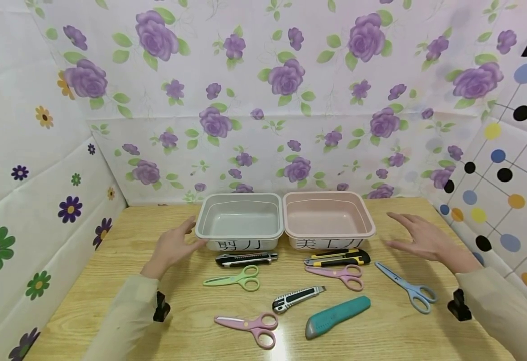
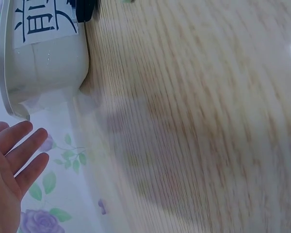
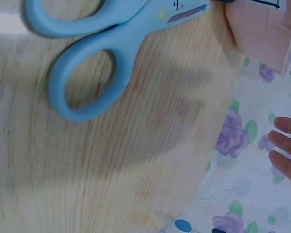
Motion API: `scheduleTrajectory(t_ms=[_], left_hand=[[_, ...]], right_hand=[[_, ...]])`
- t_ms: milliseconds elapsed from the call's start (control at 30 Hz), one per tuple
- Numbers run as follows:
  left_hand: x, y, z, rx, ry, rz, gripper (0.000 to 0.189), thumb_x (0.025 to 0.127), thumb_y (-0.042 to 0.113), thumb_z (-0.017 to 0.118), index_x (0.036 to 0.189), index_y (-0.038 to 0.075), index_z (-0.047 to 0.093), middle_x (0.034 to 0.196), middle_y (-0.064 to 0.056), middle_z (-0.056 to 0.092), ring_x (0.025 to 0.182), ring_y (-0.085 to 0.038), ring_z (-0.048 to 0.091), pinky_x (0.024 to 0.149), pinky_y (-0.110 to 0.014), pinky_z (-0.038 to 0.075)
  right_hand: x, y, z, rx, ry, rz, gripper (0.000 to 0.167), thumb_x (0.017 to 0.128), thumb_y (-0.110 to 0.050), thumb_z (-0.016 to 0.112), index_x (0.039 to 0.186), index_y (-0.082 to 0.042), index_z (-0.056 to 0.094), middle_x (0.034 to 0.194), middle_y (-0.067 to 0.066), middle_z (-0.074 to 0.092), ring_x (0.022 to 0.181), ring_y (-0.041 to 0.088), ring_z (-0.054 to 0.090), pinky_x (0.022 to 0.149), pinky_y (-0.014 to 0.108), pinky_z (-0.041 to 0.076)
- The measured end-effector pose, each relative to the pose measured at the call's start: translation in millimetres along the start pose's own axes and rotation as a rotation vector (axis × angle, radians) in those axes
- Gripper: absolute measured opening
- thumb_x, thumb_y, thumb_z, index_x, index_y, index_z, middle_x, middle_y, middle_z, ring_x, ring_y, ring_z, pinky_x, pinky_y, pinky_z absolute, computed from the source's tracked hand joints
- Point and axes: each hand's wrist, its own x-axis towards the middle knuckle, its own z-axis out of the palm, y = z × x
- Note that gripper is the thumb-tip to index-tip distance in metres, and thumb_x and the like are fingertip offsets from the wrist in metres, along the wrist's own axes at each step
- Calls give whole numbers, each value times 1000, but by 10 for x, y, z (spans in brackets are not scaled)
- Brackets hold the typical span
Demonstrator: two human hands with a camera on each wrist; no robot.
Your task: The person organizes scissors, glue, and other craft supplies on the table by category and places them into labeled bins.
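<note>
My left hand is at the left end of the grey bin, fingers extended and thumb close to its front corner. To the right of the pink bin, my right hand hovers with fingers spread and holds nothing. Blue scissors lie just below the right hand; their handles show large in the right wrist view. In front of the bins lie a black box cutter, a yellow and black box cutter, green scissors and pink scissors.
Closer to the front of the wooden table are a white and black box cutter, a teal box cutter and a second pair of pink scissors. Flowered cloth stands behind the bins, which carry printed labels.
</note>
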Motion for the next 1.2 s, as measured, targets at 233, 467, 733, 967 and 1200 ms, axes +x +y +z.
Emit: scheduleTrajectory(t_ms=[233,467,733,967,1200], left_hand=[[1,17,26,-22,34,6,78,81,52,59,136,1,38,123,-21,54,103,-39,57,82,-55,44],[-7,13,36,4,49,9,71,82,51,58,131,0,46,120,-21,57,99,-40,58,79,-52,46],[4,17,51,-3,60,9,70,82,50,58,130,0,47,120,-19,57,100,-40,57,80,-52,46],[13,25,59,-14,64,2,70,82,50,59,129,-1,48,119,-21,57,99,-41,57,79,-53,46],[4,22,66,-4,70,1,69,82,49,58,129,0,48,117,-21,58,94,-40,59,75,-51,47]], right_hand=[[37,-94,-28,55,25,-12,78,81,-47,61,140,-8,31,130,27,43,115,47,40,87,63,33],[75,-245,-59,91,42,-25,73,81,-49,61,137,-7,38,128,22,47,113,41,45,85,61,36],[143,-426,-81,131,87,-66,70,78,-46,66,132,-6,45,121,16,53,105,33,51,79,56,42],[185,-551,-82,168,102,-128,65,77,-40,69,128,-6,48,117,14,55,101,31,53,75,52,45],[227,-748,-98,209,97,-173,62,76,-40,70,126,-9,50,110,9,57,97,26,54,74,45,46]])
